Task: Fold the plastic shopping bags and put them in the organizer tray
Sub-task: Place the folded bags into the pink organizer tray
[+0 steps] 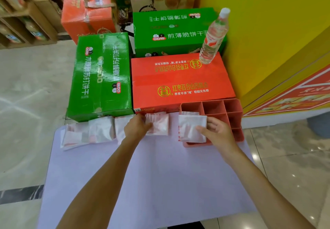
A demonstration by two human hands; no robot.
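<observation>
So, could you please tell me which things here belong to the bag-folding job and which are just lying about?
Job: folded bag held by right hand; folded bag under left hand; organizer tray.
Lying about: water bottle; snack cartons.

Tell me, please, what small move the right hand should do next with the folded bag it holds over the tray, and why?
Probably lower it into a compartment. The right hand pinches a folded bag that sits above the near-left part of the pink organizer tray, not yet down inside. The compartments in view look empty. The left hand already touches the next folded bag on the table.
</observation>
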